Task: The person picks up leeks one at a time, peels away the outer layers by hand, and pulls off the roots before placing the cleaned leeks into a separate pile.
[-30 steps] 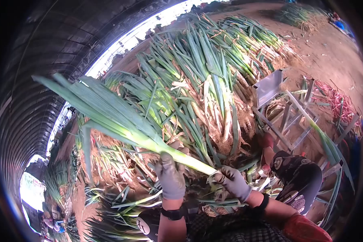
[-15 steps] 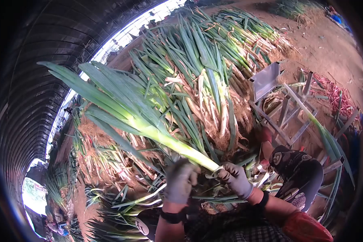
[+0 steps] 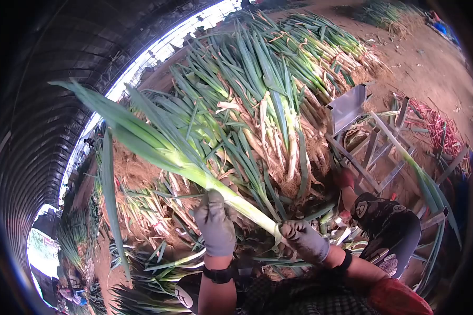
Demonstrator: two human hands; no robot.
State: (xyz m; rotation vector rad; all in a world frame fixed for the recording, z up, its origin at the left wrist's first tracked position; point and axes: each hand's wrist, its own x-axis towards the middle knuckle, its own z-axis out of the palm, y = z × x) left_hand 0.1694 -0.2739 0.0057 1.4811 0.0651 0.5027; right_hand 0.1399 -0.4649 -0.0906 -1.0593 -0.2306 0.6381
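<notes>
Grip of the left hand (image 3: 216, 223) is closed around the leek (image 3: 231, 198), right fingers (image 3: 295, 229) pinching its base.

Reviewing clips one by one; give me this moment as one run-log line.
left hand: gripping leek mid-stalk | right hand: gripping its pale end | leek pile: beyond

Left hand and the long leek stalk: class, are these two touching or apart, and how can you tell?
Touching. The head view shows the left hand closed around the leek stalk, just below the spreading leaves.
</notes>
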